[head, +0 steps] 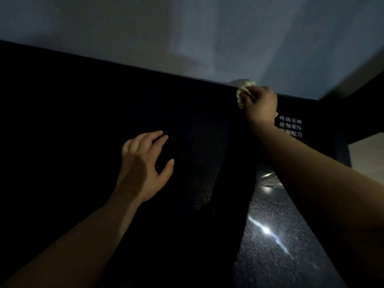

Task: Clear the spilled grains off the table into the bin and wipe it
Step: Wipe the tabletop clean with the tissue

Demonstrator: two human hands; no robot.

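Observation:
A dark, glossy speckled table [83,121] fills most of the dim view. My right hand [260,104] reaches to the table's far edge and grips a crumpled pale cloth [241,94], which sits right at that edge. My left hand [145,163] hovers or rests over the middle of the table with its fingers spread and relaxed, holding nothing. No grains can be made out on the dark surface, and no bin is in view.
A label with white printed characters [291,127] sits on the table right of my right wrist. A light-coloured floor or wall [187,38] lies beyond the far edge. Bright light reflections [268,231] streak the table at the lower right.

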